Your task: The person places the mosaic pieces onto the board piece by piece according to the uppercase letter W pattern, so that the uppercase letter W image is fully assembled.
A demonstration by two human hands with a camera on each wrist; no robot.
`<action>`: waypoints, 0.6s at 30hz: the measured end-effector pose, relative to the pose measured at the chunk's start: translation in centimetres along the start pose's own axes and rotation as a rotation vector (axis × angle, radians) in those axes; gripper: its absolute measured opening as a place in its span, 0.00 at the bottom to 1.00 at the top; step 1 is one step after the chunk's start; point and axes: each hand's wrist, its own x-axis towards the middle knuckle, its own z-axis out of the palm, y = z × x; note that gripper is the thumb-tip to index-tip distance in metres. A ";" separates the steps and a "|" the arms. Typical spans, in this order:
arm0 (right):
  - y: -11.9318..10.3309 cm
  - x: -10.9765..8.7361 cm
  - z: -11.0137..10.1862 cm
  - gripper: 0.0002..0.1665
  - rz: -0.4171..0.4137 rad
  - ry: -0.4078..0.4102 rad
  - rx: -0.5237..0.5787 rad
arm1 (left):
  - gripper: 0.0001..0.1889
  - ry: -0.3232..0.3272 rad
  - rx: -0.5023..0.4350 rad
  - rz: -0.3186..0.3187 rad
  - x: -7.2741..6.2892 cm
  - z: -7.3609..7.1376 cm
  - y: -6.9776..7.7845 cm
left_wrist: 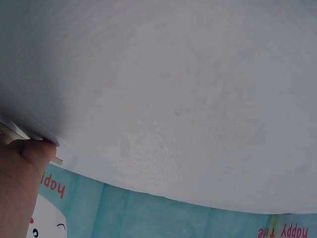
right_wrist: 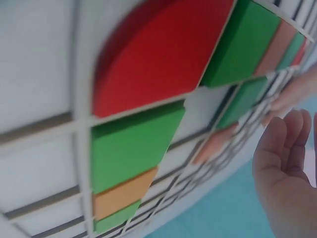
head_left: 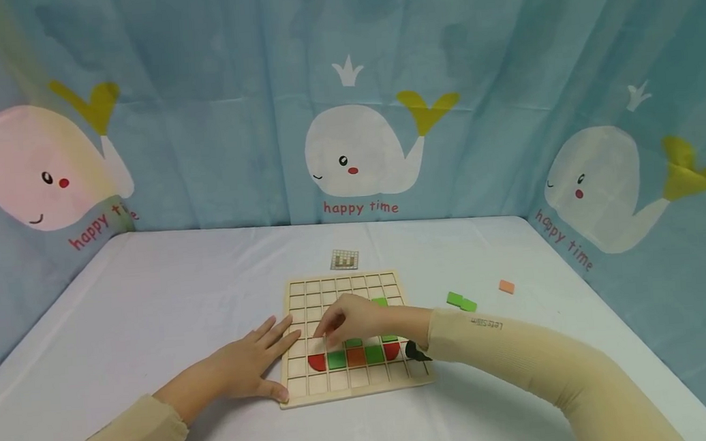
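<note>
A wooden grid board (head_left: 296, 289) lies on the white table. My left hand (head_left: 243, 365) rests on its left edge, fingers spread, thumb at the near left corner. Above the board's middle is my right hand (head_left: 360, 318), fingers bent downward; whether a tile is between the fingertips is hidden. One near row holds a red rounded tile (head_left: 317, 363), a green tile (head_left: 337, 359), an orange tile (head_left: 356, 357), another green tile (head_left: 374, 354) and a second red rounded tile (right_wrist: 158, 59). Green and orange tiles stand in columns behind that row, partly covered by my right hand.
Beyond the board lies a small pattern card (head_left: 345, 259). To the right are two loose green tiles (head_left: 468, 305), touching, and an orange tile (head_left: 507, 286). A black object (head_left: 416, 351) shows under the right wrist. Blue whale-print curtains (head_left: 231, 154) surround the table.
</note>
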 end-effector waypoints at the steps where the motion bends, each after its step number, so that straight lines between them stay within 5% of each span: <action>1: 0.1 -0.3 -0.2 0.10 -0.004 0.009 0.017 | 0.55 0.000 0.000 0.000 0.0 0.0 0.0; 8: 0.5 -2.8 -2.4 0.12 0.008 0.061 0.117 | 0.55 0.014 -0.003 0.010 0.0 0.1 -0.1; 18: 1.1 -6.7 -5.5 0.13 0.026 0.192 0.089 | 0.55 0.014 -0.009 0.021 0.0 0.1 -0.2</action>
